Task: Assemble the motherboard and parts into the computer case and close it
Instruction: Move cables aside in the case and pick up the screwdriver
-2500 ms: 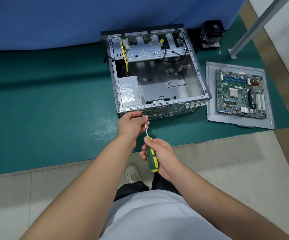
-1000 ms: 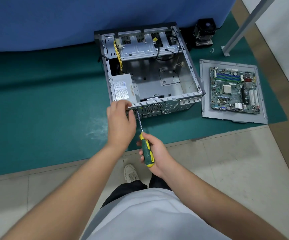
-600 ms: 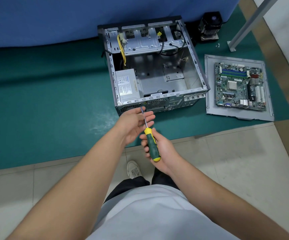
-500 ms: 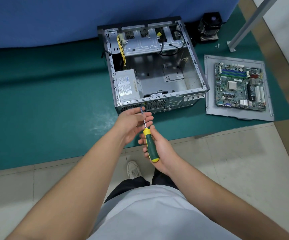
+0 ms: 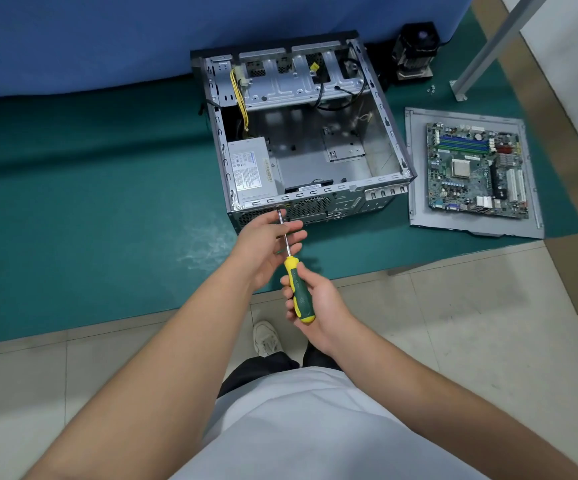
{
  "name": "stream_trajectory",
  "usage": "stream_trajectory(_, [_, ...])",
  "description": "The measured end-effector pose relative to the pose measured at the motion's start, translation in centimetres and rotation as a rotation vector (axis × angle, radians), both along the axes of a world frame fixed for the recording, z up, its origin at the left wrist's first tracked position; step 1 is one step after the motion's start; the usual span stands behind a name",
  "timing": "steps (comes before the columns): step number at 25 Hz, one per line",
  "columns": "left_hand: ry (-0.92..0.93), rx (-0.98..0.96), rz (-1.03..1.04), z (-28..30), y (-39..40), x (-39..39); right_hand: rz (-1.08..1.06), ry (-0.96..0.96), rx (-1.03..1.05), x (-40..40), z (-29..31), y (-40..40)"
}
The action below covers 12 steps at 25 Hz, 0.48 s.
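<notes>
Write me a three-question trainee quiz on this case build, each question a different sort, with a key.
1. True or false: the motherboard already sits inside the case.
2. Which hand grips the screwdriver handle? A) left hand B) right hand C) neither
3. Fill in: the motherboard lies on a grey ____ to the case's right.

Key: 1 false, it lies outside on the mat. 2 B; the left hand only steadies the shaft. 3 panel.
</notes>
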State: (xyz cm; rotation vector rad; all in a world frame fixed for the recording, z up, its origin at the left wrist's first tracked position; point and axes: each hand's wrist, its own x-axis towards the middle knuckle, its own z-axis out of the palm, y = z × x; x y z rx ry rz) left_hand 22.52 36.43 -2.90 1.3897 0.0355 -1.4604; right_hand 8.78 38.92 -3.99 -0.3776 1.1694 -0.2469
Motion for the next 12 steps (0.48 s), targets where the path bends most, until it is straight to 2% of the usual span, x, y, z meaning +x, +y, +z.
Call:
stream_trajectory(3, [0.016,-0.027,0.029,0.1,0.1,0.1,0.032,-0.013,0.04,0.1,0.4,-0.3])
stream_trajectory(9, [-0.108,0.03,0.089,0.3,-0.1,-0.6,0.017,0.216,-0.367,0.9,0.0,1.3])
stream_trajectory(12, [-0.15,0.07,0.124,0.5,-0.4,-1.1,-0.057,0.126,-0.251,0.9,0.4,1.0])
